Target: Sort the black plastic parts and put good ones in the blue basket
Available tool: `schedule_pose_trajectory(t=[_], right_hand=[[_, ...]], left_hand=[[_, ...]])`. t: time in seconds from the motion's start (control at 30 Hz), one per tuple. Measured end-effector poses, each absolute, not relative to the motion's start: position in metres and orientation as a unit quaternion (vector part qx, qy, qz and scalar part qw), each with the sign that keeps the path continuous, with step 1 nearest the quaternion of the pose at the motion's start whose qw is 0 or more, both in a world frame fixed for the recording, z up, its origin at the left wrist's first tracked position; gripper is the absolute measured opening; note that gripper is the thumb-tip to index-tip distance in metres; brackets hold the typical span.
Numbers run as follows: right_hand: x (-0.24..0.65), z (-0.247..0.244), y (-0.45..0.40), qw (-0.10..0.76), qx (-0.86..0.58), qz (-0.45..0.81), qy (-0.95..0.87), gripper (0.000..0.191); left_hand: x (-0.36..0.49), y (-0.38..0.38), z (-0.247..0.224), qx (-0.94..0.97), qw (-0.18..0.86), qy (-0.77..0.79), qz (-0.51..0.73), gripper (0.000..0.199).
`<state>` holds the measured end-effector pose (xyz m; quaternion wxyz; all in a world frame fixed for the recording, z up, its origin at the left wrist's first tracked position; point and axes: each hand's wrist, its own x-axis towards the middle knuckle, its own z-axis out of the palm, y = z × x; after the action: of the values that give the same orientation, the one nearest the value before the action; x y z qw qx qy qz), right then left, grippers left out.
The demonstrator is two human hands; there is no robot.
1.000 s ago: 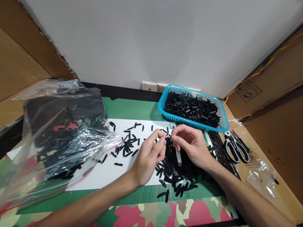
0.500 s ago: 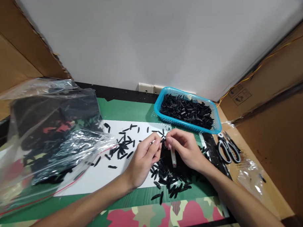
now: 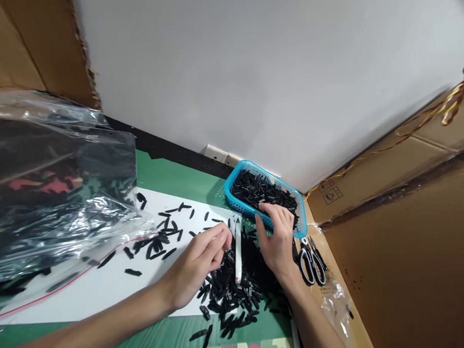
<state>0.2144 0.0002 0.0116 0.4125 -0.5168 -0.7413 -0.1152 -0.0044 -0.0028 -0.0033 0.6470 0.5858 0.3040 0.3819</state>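
Note:
My left hand (image 3: 206, 258) is closed, fingertips pressed together, above the near heap of small black strips (image 3: 231, 306); whatever it may hold is hidden. My right hand (image 3: 278, 238) reaches to the near side of a blue plastic basket (image 3: 233, 200), thumb and index finger apart and nothing visible between them. Inside that basket lies a mass of similar black pieces (image 3: 263, 188). A slim white stick with a dark tip (image 3: 238, 255) rests across the heap between my hands. More black strips (image 3: 158, 242) are scattered on a white sheet (image 3: 118, 292).
At left, a large clear plastic bag with a red seal line (image 3: 64, 164) covers part of the sheet. Scissors (image 3: 311, 265) lie right of my right hand, near a crumpled clear wrapper (image 3: 335, 307). Cardboard (image 3: 409, 239) stands at right; a pale wall (image 3: 251, 82) rises behind.
My right hand has moved away from my left, over to the basket, and its fingers have parted. My left hand stays closed over the heap. The whole view has shifted and turned.

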Motion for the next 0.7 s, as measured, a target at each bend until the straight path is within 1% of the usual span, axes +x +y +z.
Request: schedule_pose_trajectory(t=[0.1,0.2,0.27,0.33,0.4,0.6,0.7], right_hand=[[0.200,0.011,-0.013,0.414,-0.456,-0.048,-0.786,0.015],[0.184,0.011,-0.026,0.398,-0.399,0.052,-0.825,0.010],[0.177,0.009,-0.031,0.373,-0.376,0.107,-0.841,0.011],[0.173,0.008,-0.033,0.350,-0.372,0.150,-0.847,0.014],[0.173,0.007,-0.033,0.340,-0.370,0.199,-0.842,0.014],[0.177,0.016,-0.032,0.323,-0.377,0.307,-0.812,0.008],[0.179,0.020,-0.033,0.308,-0.405,0.332,-0.794,0.006]], left_hand=[[-0.003,-0.005,-0.005,0.570,0.665,0.298,0.379,0.042],[-0.002,-0.007,-0.006,0.535,0.692,0.304,0.377,0.049],[-0.001,-0.009,-0.004,0.518,0.699,0.320,0.374,0.056],[-0.001,-0.011,-0.002,0.531,0.688,0.329,0.371,0.062],[-0.001,-0.012,0.000,0.544,0.675,0.340,0.364,0.063],[0.001,-0.015,-0.003,0.560,0.667,0.329,0.365,0.061],[0.002,-0.015,-0.002,0.564,0.658,0.333,0.373,0.056]])
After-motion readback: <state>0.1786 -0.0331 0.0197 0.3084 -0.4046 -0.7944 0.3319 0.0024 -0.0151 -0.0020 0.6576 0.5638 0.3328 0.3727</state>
